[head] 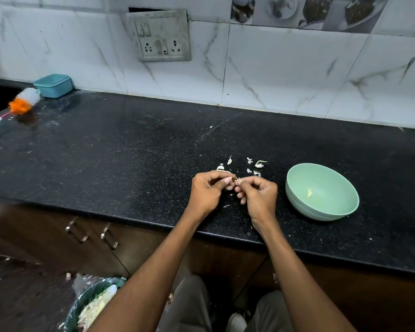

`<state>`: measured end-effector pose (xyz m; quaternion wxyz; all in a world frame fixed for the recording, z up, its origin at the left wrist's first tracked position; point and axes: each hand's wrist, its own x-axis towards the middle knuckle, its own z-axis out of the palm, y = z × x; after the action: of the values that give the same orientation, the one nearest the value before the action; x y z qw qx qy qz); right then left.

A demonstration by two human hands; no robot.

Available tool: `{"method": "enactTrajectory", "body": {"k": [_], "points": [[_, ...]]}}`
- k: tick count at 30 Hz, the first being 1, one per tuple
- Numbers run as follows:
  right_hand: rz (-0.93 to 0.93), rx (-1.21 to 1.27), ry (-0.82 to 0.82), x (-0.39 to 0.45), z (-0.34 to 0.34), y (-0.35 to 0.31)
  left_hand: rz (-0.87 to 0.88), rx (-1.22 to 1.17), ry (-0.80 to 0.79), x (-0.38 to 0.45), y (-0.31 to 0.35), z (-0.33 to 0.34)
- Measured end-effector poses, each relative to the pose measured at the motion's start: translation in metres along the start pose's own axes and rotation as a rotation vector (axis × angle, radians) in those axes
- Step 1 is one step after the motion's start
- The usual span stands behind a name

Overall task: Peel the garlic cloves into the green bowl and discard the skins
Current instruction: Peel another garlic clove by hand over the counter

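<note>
Mid-peel over the black table: garlic clove pinched between left hand and right hand, skins scattered behind, next likely dropping it bare into green bowl.

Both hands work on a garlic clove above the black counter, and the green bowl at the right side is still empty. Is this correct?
Not quite. The head view shows the green bowl is not empty: one small pale piece, likely a peeled clove, lies inside. The rest holds: the left hand and right hand work on a garlic clove above the black counter.
</note>
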<state>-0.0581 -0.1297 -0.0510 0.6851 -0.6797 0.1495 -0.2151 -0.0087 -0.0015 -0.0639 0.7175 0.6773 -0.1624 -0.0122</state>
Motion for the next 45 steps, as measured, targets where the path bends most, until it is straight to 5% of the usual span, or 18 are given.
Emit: {"method": "enactTrajectory", "body": {"k": [13, 21, 31, 45], "points": [[-0.234, -0.109, -0.022, -0.003, 0.002, 0.006, -0.021, -0.075, -0.038, 0.002, 0.004, -0.003], [-0.039, 0.001, -0.091, -0.001, -0.001, 0.000, -0.023, -0.060, -0.087, 0.002, 0.004, -0.004], [-0.094, 0.022, 0.017, -0.003, 0.003, -0.003, -0.037, 0.002, -0.115, 0.000, 0.004, 0.000], [0.044, 0.153, -0.163, 0.004, -0.008, 0.001, -0.043, -0.031, 0.070, -0.004, 0.007, -0.001]]}}
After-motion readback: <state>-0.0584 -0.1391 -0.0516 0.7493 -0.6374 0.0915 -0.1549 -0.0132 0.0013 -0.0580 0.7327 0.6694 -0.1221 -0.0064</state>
